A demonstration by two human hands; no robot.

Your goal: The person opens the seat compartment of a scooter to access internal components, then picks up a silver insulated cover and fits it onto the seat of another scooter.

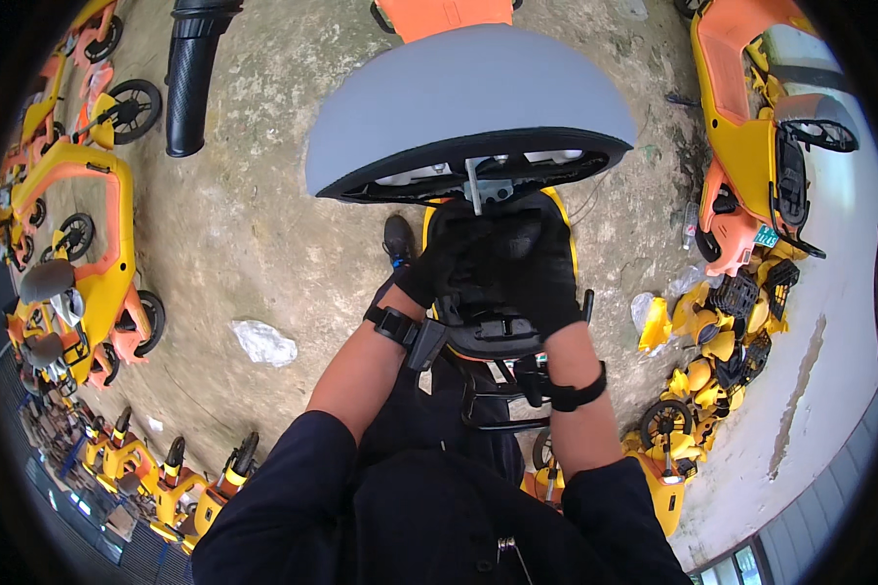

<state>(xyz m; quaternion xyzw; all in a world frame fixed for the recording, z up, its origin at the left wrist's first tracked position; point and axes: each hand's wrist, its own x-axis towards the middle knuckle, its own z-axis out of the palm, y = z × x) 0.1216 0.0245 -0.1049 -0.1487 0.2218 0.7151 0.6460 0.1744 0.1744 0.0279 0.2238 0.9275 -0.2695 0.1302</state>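
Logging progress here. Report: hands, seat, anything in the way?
Left hand and right hand at black tray, grips unclear. Gray seat tipped up. Metal bar juts from its underside, near hands.

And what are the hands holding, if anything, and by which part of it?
It cannot be told: the gloved left hand and right hand are at the black compartment below the raised grey seat, where black blends into black.

Grey scooter seat (468, 88), tipped up, black compartment (488, 334) exposed beneath

This is a scooter yard, shown by yellow scooters (119, 200) and heaped loose parts (720, 345) (many yellow too) on stained concrete (263, 210).
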